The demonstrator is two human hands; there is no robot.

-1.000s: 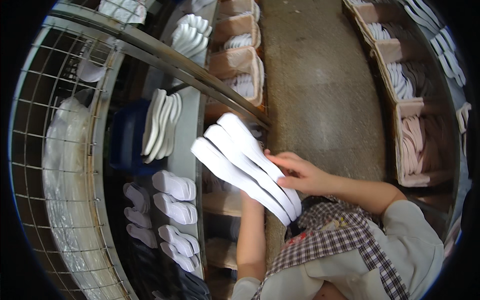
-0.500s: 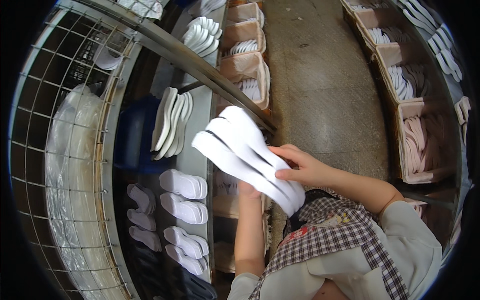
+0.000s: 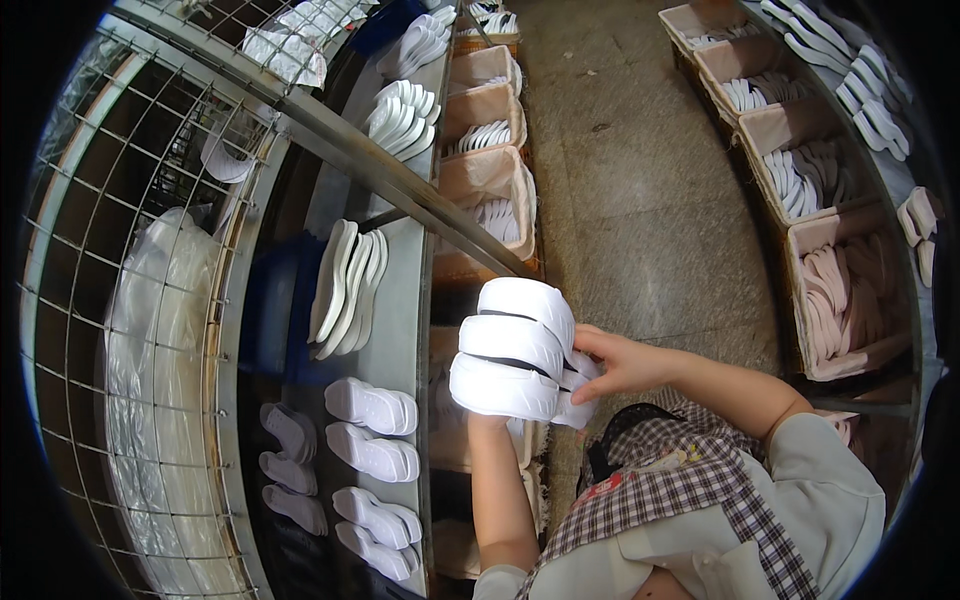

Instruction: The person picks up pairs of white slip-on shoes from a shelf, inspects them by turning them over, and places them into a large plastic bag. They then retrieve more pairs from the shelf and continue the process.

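Observation:
Three white shoe soles (image 3: 508,350), side by side, are held up in front of me with their rounded ends tipped up and dark gaps between them. My left hand (image 3: 489,424) grips them from below, its fingers mostly hidden behind the soles. At their right side my right hand (image 3: 622,363) closes on the narrower part, thumb in front. To the left, a metal shelf (image 3: 395,300) carries a row of upright off-white soles (image 3: 348,285) and, nearer to me, pairs of white soles (image 3: 372,452).
A wire mesh panel (image 3: 140,190) and a metal bar (image 3: 400,185) stand on the left. Cloth-lined baskets (image 3: 485,170) of soles line the shelf's aisle side. Across the floor (image 3: 650,180) are more baskets (image 3: 800,365), holding white, grey and pink soles, beside another laden shelf.
The held soles have tilted from lying lengthwise to showing their rounded ends, and sit slightly lower. My right hand has shifted a little down and right with them. The view has shifted slightly.

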